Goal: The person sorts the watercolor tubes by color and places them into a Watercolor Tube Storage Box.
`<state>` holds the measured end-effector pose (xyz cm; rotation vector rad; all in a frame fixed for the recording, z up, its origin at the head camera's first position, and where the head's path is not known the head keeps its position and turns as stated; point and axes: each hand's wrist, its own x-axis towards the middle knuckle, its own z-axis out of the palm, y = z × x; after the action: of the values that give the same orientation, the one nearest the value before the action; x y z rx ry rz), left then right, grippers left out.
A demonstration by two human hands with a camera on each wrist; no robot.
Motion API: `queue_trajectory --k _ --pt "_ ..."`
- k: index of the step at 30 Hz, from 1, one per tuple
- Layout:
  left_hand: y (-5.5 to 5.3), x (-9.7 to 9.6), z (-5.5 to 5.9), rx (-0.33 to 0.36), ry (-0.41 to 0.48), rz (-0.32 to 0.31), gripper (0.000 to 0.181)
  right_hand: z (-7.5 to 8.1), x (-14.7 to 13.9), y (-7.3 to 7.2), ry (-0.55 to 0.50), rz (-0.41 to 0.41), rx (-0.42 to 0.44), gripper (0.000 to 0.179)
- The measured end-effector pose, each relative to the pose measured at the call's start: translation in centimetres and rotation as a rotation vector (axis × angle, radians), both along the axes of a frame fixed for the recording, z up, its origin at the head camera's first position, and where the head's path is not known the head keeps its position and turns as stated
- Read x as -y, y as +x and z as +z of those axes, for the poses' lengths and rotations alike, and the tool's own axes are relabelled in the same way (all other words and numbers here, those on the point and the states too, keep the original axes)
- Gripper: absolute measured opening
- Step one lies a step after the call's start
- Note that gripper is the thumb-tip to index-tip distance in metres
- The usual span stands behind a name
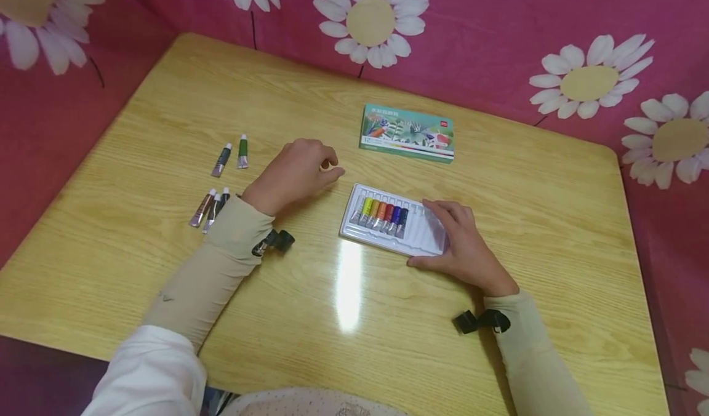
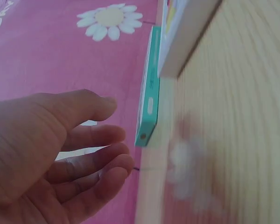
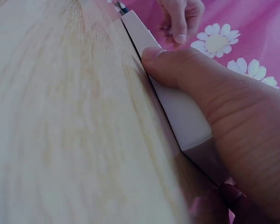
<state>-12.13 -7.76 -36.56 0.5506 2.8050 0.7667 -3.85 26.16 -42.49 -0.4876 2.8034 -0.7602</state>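
A white plastic tray [image 1: 426,228] lies on the table with a row of several paint tubes [image 1: 382,216] in its left part, yellow through orange and red to dark blue. My right hand [image 1: 462,244] grips the tray's right end, thumb along the near side and fingers at the far side. In the right wrist view the thumb presses on the tray's side wall [image 3: 177,112]. My left hand [image 1: 301,173] hovers left of the tray, fingers loosely bent, with nothing in it; the left wrist view shows a gap between thumb and fingers.
Left of my left hand lie a green paint tube [image 1: 242,151] and a dark green tube [image 1: 221,160]. Nearer are a brown tube [image 1: 202,208] and darker ones, partly behind the sleeve. A teal paint box [image 1: 407,133] lies behind the tray, before the pink flowered cloth [image 1: 476,28].
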Motion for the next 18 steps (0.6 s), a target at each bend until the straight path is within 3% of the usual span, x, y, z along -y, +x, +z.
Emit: queue_trajectory --k 12,18 --pt "-0.9 3.5 0.4 -0.009 -0.006 0.136 0.035 0.1 0.0 0.0 0.006 0.0 -0.005 0.116" --pt "-1.3 5.6 0.5 -0.089 0.007 0.226 0.034 0.1 0.1 0.0 0.007 -0.001 -0.006 0.116"
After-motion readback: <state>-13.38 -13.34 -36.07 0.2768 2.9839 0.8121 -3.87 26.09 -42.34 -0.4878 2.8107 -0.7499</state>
